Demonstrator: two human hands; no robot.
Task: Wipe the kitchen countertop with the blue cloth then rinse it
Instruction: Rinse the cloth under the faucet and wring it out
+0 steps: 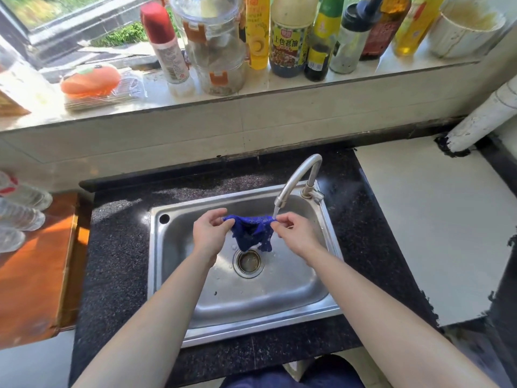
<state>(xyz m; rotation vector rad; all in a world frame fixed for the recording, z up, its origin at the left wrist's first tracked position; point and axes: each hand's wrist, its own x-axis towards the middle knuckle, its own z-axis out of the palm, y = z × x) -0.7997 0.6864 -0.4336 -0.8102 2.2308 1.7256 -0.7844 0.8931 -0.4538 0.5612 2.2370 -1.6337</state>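
dark speckled countertop [117, 261] surrounds steel sink [251, 301]. both hands over the basin: left hand [211, 233] pinches one top corner of blue cloth [253, 232], right hand [293, 233] pinches the other, cloth stretched between them, hanging above drain [248, 261]. faucet [296, 180] stream lands on cloth near right fingers. bottles [288, 37] line the sill behind.

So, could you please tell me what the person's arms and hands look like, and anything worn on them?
The left forearm and right forearm are bare, no sleeves in frame. The left hand and right hand show no gloves, rings, watch or bracelets.
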